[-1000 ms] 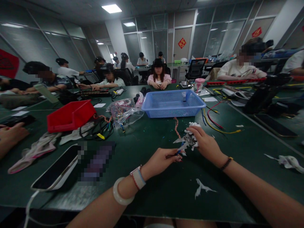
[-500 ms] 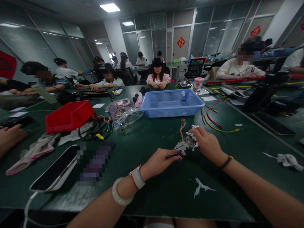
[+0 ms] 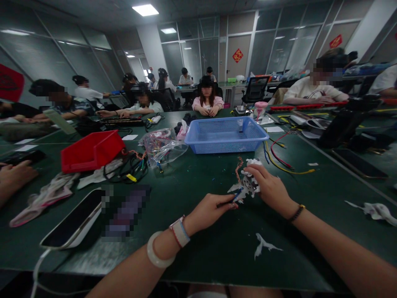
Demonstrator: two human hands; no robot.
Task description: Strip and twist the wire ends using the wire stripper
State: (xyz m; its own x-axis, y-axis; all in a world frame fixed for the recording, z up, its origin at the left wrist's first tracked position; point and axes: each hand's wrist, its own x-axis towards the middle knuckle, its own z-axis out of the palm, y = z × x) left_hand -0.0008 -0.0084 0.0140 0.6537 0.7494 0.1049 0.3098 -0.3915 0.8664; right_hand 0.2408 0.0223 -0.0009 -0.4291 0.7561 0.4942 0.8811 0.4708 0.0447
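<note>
My right hand (image 3: 271,186) is closed around a silvery metal part with round holes (image 3: 250,184), with crumpled white tissue (image 3: 253,162) along its upper side. My left hand (image 3: 214,209) pinches a thin blue piece (image 3: 237,193) whose kind I cannot make out. It lies against the near edge of the metal part, where a torn white flap also shows. A twisted copper-coloured strand (image 3: 238,169) lies just behind the part. On the green table (image 3: 211,248) near my right forearm is a torn scrap of white tissue (image 3: 263,245).
A blue mesh basket (image 3: 228,145) stands ahead, with coloured cables (image 3: 279,159) to its right. Left are a clear bag of wires (image 3: 164,147), a red bin (image 3: 89,151), a glove (image 3: 46,198) and a phone (image 3: 74,217). Several other people sit around the tables.
The blue piece in my left hand now shows more plainly and points up against the metal part. My right fingers have shifted slightly on the part, uncovering more tissue. The view has moved slightly.
</note>
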